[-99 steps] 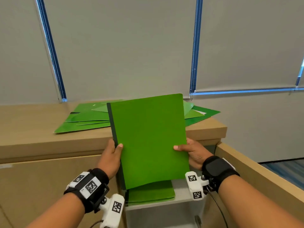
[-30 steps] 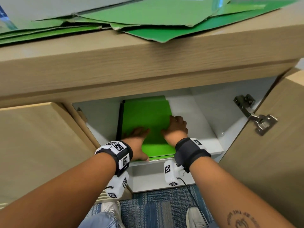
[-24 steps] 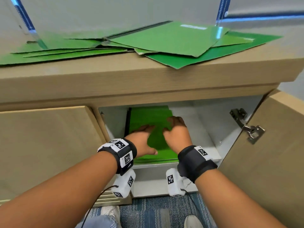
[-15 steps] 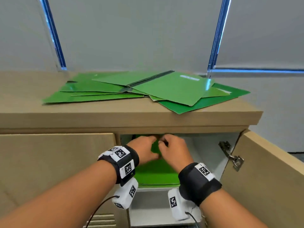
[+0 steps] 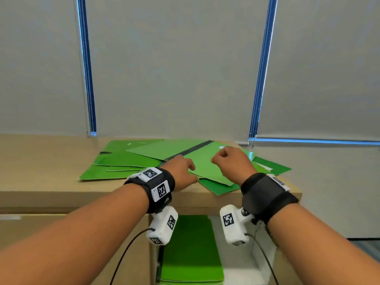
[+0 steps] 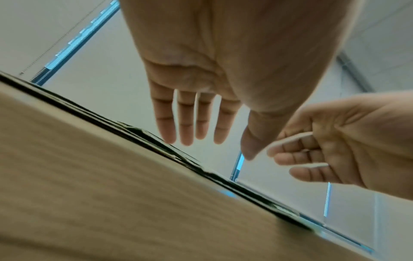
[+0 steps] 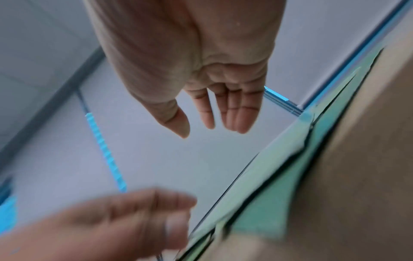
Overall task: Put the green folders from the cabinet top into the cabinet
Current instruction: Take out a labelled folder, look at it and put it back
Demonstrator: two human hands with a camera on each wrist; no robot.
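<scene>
Several green folders point(image 5: 131, 159) lie fanned out on the wooden cabinet top point(image 5: 41, 171); the topmost one point(image 5: 207, 167) has a black spine. My left hand point(image 5: 192, 172) hovers at its near left edge, and my right hand point(image 5: 218, 159) hangs over its middle. Neither hand holds anything. In the left wrist view the left hand point(image 6: 214, 146) has straight fingers. In the right wrist view the right hand point(image 7: 208, 132) has relaxed fingers above the folders point(image 7: 279, 185). A stack of green folders point(image 5: 191, 247) lies on the white shelf point(image 5: 238, 272) inside the cabinet.
The cabinet's left door point(image 5: 30, 233) is closed, beside the open compartment. Grey roller blinds point(image 5: 174, 68) with blue edge strips hang right behind the cabinet top. Bare wood stretches to the left of the folder pile.
Both hands let go of the folder laid on the shelf, came out of the cabinet and rose above the pile on top. The head view has tilted upward.
</scene>
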